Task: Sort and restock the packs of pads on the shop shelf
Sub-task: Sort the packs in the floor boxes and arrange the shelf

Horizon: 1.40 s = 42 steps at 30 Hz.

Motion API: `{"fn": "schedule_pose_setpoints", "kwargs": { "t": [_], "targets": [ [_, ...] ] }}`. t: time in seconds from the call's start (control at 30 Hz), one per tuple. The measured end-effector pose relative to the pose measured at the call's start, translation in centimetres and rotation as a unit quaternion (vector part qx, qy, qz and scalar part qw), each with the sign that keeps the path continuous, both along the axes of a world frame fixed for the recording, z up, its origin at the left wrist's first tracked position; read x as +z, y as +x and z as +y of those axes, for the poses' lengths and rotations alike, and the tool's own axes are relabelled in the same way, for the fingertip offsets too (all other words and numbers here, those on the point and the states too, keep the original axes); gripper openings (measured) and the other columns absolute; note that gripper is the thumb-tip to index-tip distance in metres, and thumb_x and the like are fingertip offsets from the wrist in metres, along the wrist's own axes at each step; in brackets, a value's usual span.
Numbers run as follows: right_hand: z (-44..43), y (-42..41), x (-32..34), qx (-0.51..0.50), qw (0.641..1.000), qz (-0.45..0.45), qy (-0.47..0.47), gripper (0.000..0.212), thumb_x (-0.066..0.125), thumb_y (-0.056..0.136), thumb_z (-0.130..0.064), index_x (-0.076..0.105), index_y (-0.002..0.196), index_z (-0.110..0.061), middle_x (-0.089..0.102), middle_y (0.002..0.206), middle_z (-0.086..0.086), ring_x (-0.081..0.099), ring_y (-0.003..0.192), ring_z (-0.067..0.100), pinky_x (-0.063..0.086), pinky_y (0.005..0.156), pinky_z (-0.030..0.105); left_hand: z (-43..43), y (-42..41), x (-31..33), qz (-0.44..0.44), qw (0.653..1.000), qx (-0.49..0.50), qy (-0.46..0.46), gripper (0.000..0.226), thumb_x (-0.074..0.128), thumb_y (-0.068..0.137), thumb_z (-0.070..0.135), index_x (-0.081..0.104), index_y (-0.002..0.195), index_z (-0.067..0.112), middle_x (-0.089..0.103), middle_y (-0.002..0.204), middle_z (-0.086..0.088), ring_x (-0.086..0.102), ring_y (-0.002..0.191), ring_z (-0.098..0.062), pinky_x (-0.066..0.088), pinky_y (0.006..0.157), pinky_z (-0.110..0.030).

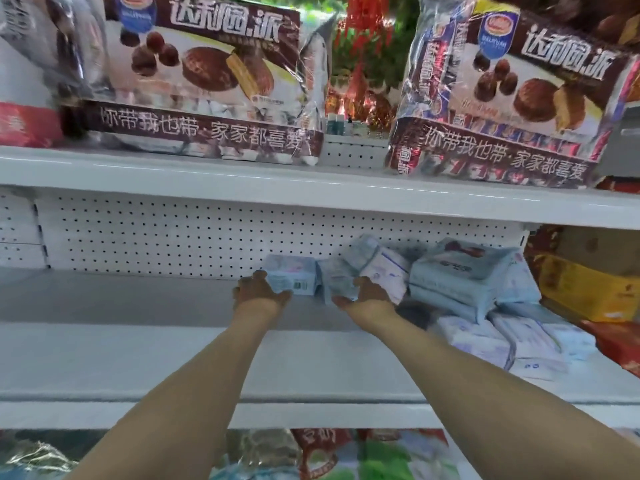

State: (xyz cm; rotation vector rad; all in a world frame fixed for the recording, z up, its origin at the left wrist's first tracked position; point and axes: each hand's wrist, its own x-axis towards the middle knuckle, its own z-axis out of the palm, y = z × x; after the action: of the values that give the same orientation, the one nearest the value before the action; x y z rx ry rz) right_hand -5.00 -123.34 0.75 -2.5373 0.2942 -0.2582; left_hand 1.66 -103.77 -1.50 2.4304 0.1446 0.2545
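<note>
The tilted pack is the one that matters. It sits at the very back of the middle shelf, its long axis running up and away to the right, so its upper end leans towards the stack of packs and its lower end drops into my palm. My right hand is under it, palm up, with the fingers curled round its lower edge in a grip. Just to its left, and touching it as far as I can see, the pale-blue pack lies flat, with its long side across the shelf along the pegboard back panel. My left hand is at that pack's left end, thumb towards its front. The picture is too soft there to show whether those fingers clamp it or only press it, so I cannot tell. The right hand is the nearer one to the stack; the left has bare shelf beside it. I judge the next move is to bring the leaning pack level — its axis has to swing down to match its neighbour. Loose packs lie nearer the front at the right, and chocolate-pie bags fill the shelf above.
</note>
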Motion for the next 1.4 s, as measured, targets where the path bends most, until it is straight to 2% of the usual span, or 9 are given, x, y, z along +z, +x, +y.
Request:
{"fn": "schedule_pose_setpoints", "kwargs": {
  "t": [0.3, 0.47, 0.6, 0.73, 0.87, 1.03, 1.13, 1.23, 1.4],
  "targets": [
    [1.3, 5.2, -2.3, -0.047, 0.994, -0.055, 0.083, 0.084, 0.063, 0.092, -0.054, 0.026, 0.155, -0.012, 0.037, 0.156, 0.012, 0.034, 0.143, 0.033, 0.031, 0.114, 0.041, -0.2, 5.8, -1.2, 0.002, 0.994, 0.006, -0.106, 0.086, 0.056, 0.088, 0.067, 0.042, 0.137, -0.002, 0.051, 0.134, -0.021, 0.048, 0.125, -0.038, 0.041, 0.098, -0.042],
    [2.1, 7.5, -3.1, -0.074, 0.987, -0.044, 0.132, 0.071, 0.053, 0.095, -0.061, 0.058, 0.129, 0.0, 0.062, 0.127, 0.019, 0.057, 0.118, 0.035, 0.048, 0.1, 0.042, -0.3, 8.3, -1.5, 0.015, 0.983, 0.033, -0.181, 0.089, 0.056, 0.085, 0.071, 0.039, 0.137, 0.0, 0.05, 0.133, -0.021, 0.05, 0.123, -0.037, 0.044, 0.101, -0.046],
    [2.3, 8.7, -3.3, -0.107, 0.97, -0.049, 0.214, 0.077, 0.06, 0.086, -0.067, 0.057, 0.132, -0.006, 0.062, 0.128, 0.016, 0.06, 0.115, 0.034, 0.051, 0.096, 0.04, 0.6, 8.4, -1.2, 0.014, 0.97, 0.08, -0.231, 0.084, 0.057, 0.091, 0.064, 0.038, 0.137, -0.004, 0.051, 0.137, -0.024, 0.05, 0.126, -0.041, 0.04, 0.102, -0.044],
    [2.6, 9.2, -3.5, -0.095, 0.952, -0.046, 0.288, 0.061, 0.067, 0.087, -0.057, 0.06, 0.127, -0.013, 0.069, 0.116, 0.01, 0.068, 0.102, 0.029, 0.056, 0.081, 0.034, 2.9, 8.9, -2.0, 0.021, 0.964, 0.068, -0.255, 0.078, 0.064, 0.087, 0.061, 0.051, 0.127, -0.005, 0.06, 0.126, -0.024, 0.058, 0.114, -0.04, 0.046, 0.09, -0.041],
    [3.5, 9.1, -3.1, -0.127, 0.945, -0.007, 0.303, 0.07, 0.072, 0.081, -0.05, 0.052, 0.134, -0.008, 0.07, 0.112, 0.013, 0.069, 0.076, 0.022, 0.043, 0.04, 0.019, 4.3, 8.5, -2.5, 0.045, 0.956, 0.057, -0.283, 0.101, 0.08, 0.062, 0.067, 0.047, 0.129, -0.002, 0.063, 0.118, -0.015, 0.063, 0.106, -0.035, 0.053, 0.09, -0.043],
    [6.0, 8.3, -3.0, -0.037, 0.894, 0.083, 0.439, 0.085, 0.1, 0.055, -0.031, 0.06, 0.126, -0.004, 0.072, 0.116, 0.015, 0.072, 0.099, 0.029, 0.06, 0.088, 0.046, 4.0, 6.7, -2.0, 0.045, 0.942, 0.012, -0.334, 0.103, 0.095, 0.055, 0.047, 0.046, 0.133, 0.002, 0.062, 0.122, -0.005, 0.061, 0.111, -0.028, 0.051, 0.093, -0.036],
    [7.3, 6.9, -3.5, -0.017, 0.864, 0.101, 0.492, 0.061, 0.092, 0.066, -0.015, 0.062, 0.119, -0.006, 0.073, 0.113, 0.014, 0.071, 0.103, 0.031, 0.058, 0.092, 0.049, 4.3, 5.1, -2.1, 0.008, 0.95, 0.032, -0.31, 0.077, 0.087, 0.071, 0.036, 0.053, 0.131, 0.002, 0.065, 0.126, -0.009, 0.063, 0.109, -0.025, 0.049, 0.084, -0.03],
    [6.7, 4.7, -3.3, -0.019, 0.855, 0.096, 0.509, 0.054, 0.091, 0.066, -0.009, 0.067, 0.114, -0.004, 0.075, 0.1, 0.012, 0.074, 0.084, 0.027, 0.062, 0.065, 0.038, 4.3, 1.5, -2.0, 0.002, 0.924, 0.079, -0.373, 0.059, 0.086, 0.07, 0.022, 0.058, 0.118, 0.005, 0.07, 0.11, -0.012, 0.067, 0.091, -0.026, 0.059, 0.081, -0.038],
    [4.9, -0.4, -2.4, -0.002, 0.852, 0.076, 0.518, 0.021, 0.072, 0.088, -0.001, 0.066, 0.107, -0.007, 0.072, 0.096, 0.01, 0.069, 0.079, 0.024, 0.052, 0.052, 0.03, 3.5, -4.4, -3.2, -0.023, 0.855, 0.077, -0.513, 0.09, 0.101, 0.048, 0.03, 0.047, 0.115, 0.006, 0.065, 0.107, -0.01, 0.066, 0.092, -0.028, 0.057, 0.086, -0.047]
  ]
}}
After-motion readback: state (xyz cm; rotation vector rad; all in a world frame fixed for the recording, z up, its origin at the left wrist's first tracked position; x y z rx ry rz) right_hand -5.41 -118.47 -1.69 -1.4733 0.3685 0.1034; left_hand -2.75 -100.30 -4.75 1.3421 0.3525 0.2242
